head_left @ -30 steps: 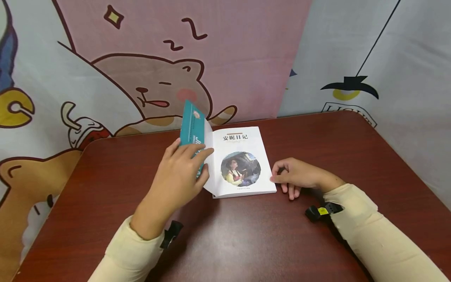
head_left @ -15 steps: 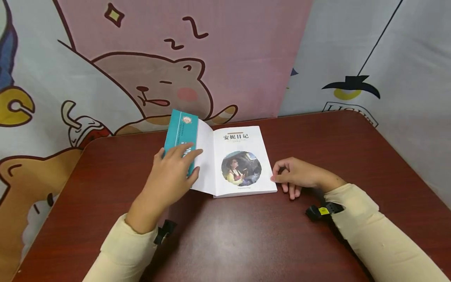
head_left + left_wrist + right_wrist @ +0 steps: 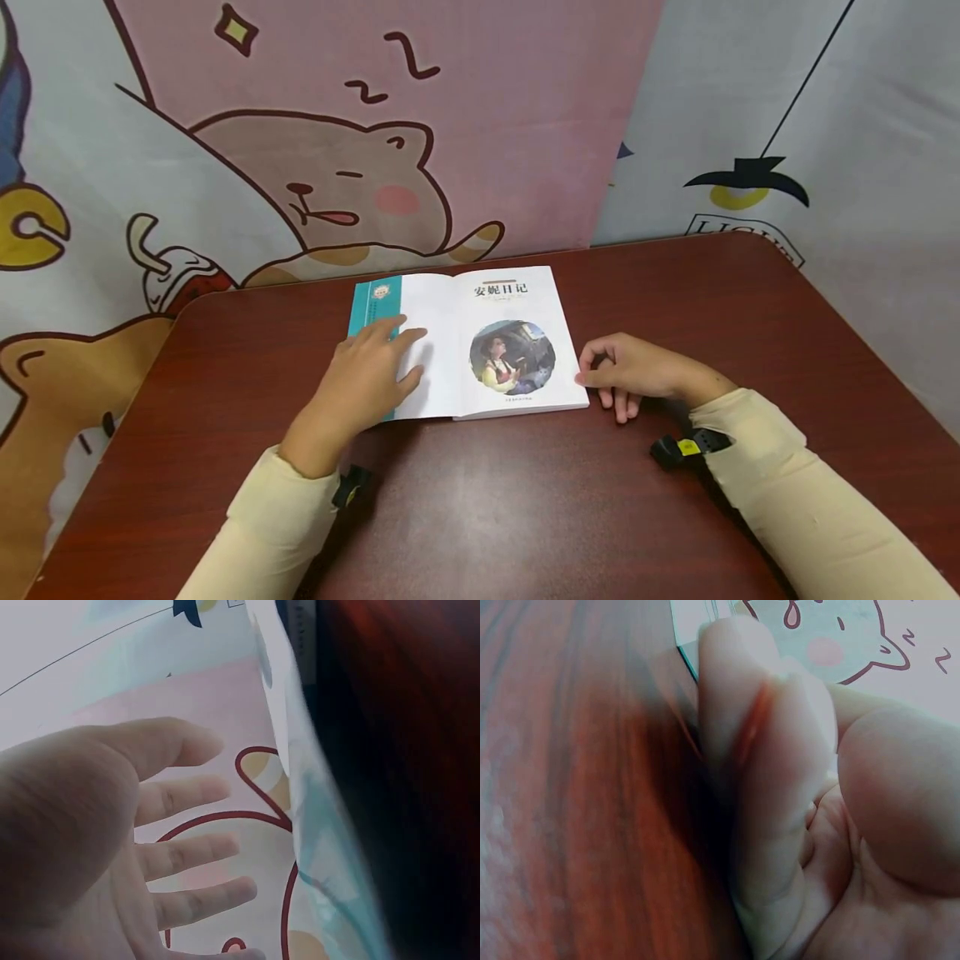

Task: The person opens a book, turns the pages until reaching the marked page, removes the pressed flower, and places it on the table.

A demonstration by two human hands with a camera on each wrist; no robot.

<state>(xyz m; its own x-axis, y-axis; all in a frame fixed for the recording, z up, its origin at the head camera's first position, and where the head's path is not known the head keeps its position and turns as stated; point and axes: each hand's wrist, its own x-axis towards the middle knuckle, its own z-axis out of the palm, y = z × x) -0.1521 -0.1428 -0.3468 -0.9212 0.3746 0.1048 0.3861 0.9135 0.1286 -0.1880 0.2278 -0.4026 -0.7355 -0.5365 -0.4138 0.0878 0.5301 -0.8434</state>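
An open paperback book [image 3: 512, 304] lies on the table, its white title page with dark characters and a round picture on the right. To its left are the opened-out front cover's white inner side [image 3: 429, 304] and a teal flap [image 3: 375, 302]. My left hand [image 3: 360, 375] lies across the flap, fingers spread and nearly straight; the left wrist view shows these fingers [image 3: 199, 851] holding nothing, beside the teal cover. My right hand [image 3: 630, 367] is at the book's lower right edge, thumb and index finger pinching it, the other fingers [image 3: 769, 787] loosely bent against the tabletop.
The dark red-brown table [image 3: 495, 508] extends around the book. Behind it hangs a cloth backdrop [image 3: 525, 125] with a sleeping cartoon bear. A black wrist device [image 3: 686, 448] with a yellow label sits at the right cuff, another black one [image 3: 351, 486] at the left.
The front cover with its teal flap has swung down leftward from a raised position and now lies nearly flat. My left hand moved left with it; the right hand stayed in place.
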